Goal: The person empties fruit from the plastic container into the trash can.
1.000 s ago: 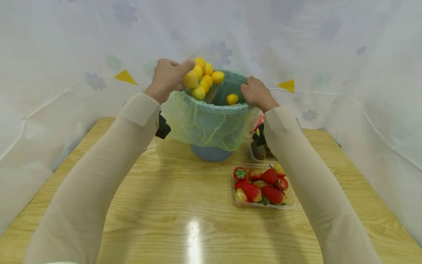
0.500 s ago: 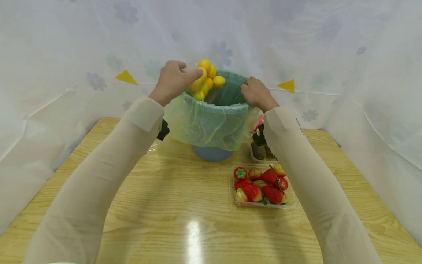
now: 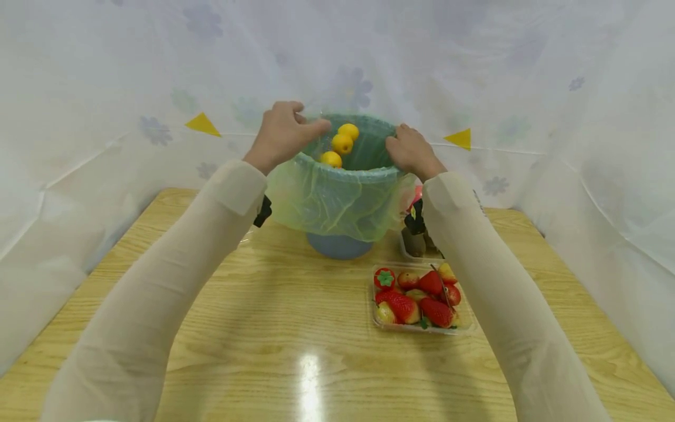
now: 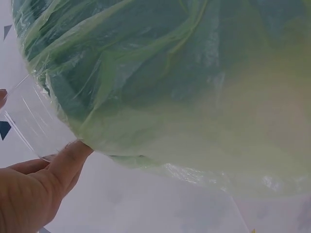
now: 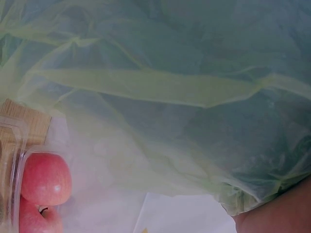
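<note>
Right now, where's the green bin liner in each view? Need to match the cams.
Head: green bin liner at upper centre, draped over the blue bin, between the left hand and right hand.
Left wrist: fills most of the frame; the thumb touches its lower left edge.
Right wrist: fills the top and right; boxed apples at lower left.
Shared landmark: the liner's overhanging edge.

**Both hands at the bin's rim**

Both arms, in pale sleeves, reach forward to the bin. The left hand is at the bin's left rim, fingers curled, pinching a clear container. The right hand grips the right rim, knuckles up, fingers curled over it.
</note>
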